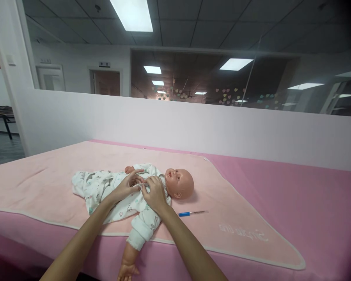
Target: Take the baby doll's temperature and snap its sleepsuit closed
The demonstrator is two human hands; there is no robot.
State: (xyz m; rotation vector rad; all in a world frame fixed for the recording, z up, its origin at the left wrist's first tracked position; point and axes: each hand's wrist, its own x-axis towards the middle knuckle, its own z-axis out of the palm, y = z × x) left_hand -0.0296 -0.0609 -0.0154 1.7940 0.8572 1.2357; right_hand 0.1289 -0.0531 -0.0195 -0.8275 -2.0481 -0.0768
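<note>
The baby doll [181, 183] lies on its back by the near edge of the pink blanket [54, 187], one arm reaching past it. Its white printed top [128, 205] looks soft and light, likely best pinched at the chest, where the left hand [130, 182] and right hand [154, 192] meet, fingers nearly closed on a cloth edge. A slim blue-handled tool [187, 214] lies between head and near edge
</note>
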